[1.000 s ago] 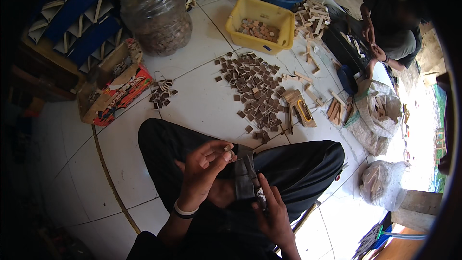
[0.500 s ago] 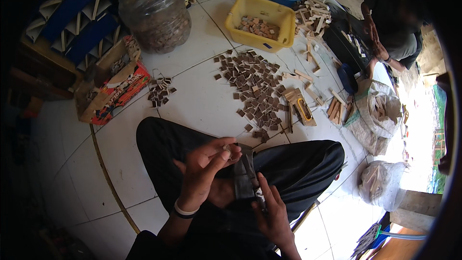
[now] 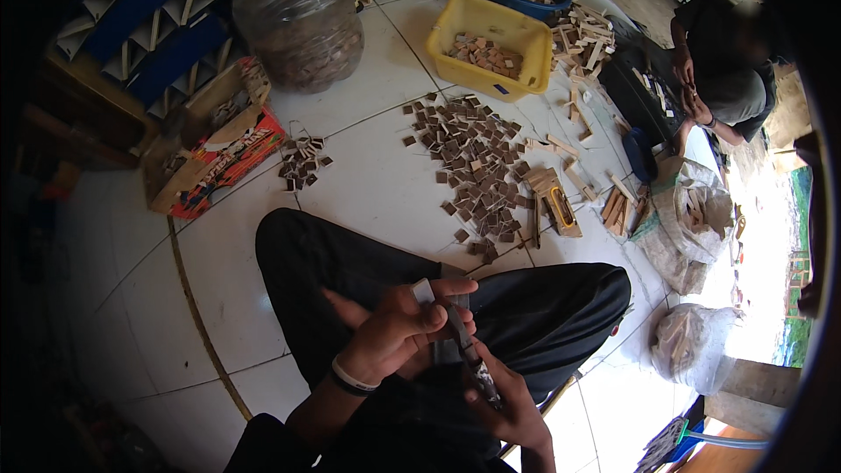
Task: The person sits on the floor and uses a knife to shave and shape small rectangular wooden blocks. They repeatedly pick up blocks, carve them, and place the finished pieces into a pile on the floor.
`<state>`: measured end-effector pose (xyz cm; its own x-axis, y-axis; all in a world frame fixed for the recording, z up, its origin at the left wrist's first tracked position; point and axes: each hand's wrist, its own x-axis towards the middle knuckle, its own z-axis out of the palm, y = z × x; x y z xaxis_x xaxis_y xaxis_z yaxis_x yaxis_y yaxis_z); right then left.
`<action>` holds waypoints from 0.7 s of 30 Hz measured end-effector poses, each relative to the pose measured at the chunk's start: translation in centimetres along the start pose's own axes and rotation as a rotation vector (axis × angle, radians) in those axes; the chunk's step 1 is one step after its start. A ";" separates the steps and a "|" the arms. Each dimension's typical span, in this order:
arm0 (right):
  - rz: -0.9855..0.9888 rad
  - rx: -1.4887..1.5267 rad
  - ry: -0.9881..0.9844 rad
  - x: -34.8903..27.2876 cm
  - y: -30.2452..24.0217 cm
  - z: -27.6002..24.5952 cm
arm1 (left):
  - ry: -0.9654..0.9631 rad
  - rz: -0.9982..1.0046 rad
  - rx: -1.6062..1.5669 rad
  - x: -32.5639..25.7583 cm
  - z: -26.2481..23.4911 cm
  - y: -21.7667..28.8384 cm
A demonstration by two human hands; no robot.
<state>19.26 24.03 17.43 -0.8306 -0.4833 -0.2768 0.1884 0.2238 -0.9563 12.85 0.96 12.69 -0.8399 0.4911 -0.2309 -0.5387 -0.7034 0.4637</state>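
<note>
Above my crossed legs, my left hand [image 3: 390, 333] is closed on a small pale square piece [image 3: 423, 291], pinched near the thumb. My right hand [image 3: 510, 401] is wrapped round the handle of a knife [image 3: 480, 370]. Its grey blade points up and left, up against the fingers of my left hand; whether its edge touches the piece cannot be made out. Past my knees, many small brown square tiles [image 3: 477, 162] lie in a loose heap on the white tiled floor [image 3: 368, 180]. A smaller cluster of such tiles [image 3: 302, 163] lies to the left.
A yellow basin [image 3: 442, 66] and a blue tub [image 3: 556, 10] hold pieces. Left are a clear plastic container [image 3: 298, 13] and a red printed carton [image 3: 229, 158]. Right stand a yellow-and-wood tool [image 3: 555, 201], wood sticks, a white sack [image 3: 670, 232] and a seated person [image 3: 723, 61].
My hands have come together; the knife blade now meets the fingers of my left hand. The pale square has turned to show a flat face. The view has shifted slightly.
</note>
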 end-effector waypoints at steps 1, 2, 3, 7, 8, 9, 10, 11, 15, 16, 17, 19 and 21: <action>0.002 0.031 -0.053 -0.2 0.2 -0.2 | -0.029 -0.004 -0.012 -0.1 0.0 -0.2; 0.005 0.102 -0.092 -0.5 0.5 -0.2 | -0.059 -0.008 -0.024 -0.2 0.1 -0.4; 0.019 0.159 -0.129 -0.8 0.7 -0.2 | -0.076 -0.024 -0.036 -0.3 0.1 -0.6; -0.005 0.198 -0.156 -1.3 1.2 -0.1 | -0.102 -0.008 -0.036 -0.4 0.5 -0.6; -0.029 0.192 -0.146 -1.2 1.3 -0.1 | -0.061 -0.017 0.046 -0.5 0.7 -0.3; -0.024 0.166 -0.128 -1.3 1.3 0.0 | -0.022 -0.027 0.129 -0.5 0.8 -0.1; -0.017 0.140 -0.108 -1.3 1.2 0.0 | -0.032 0.008 0.127 -0.5 1.0 0.0; -0.008 0.115 -0.088 -1.4 1.2 0.1 | -0.041 0.040 0.123 -0.4 1.1 0.1; -0.028 0.029 -0.055 -1.4 0.8 0.2 | 0.026 0.203 0.096 -0.2 0.8 0.1; -0.009 0.026 -0.066 -1.4 0.8 0.1 | 0.028 0.197 0.122 -0.2 0.5 0.2; 0.015 0.026 -0.076 -1.4 0.7 0.0 | 0.031 0.193 0.148 -0.3 0.2 0.3; 0.016 0.095 -0.065 -1.4 0.6 0.1 | 0.047 0.201 0.200 -0.5 -0.4 0.4; 0.026 0.122 -0.035 -1.5 0.5 0.1 | 0.068 0.228 0.252 -0.8 -0.6 0.5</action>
<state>20.67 24.77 17.37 -0.8062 -0.5084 -0.3026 0.2736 0.1332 -0.9526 13.24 -0.12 12.59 -0.9440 0.2943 -0.1493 -0.3103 -0.6379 0.7048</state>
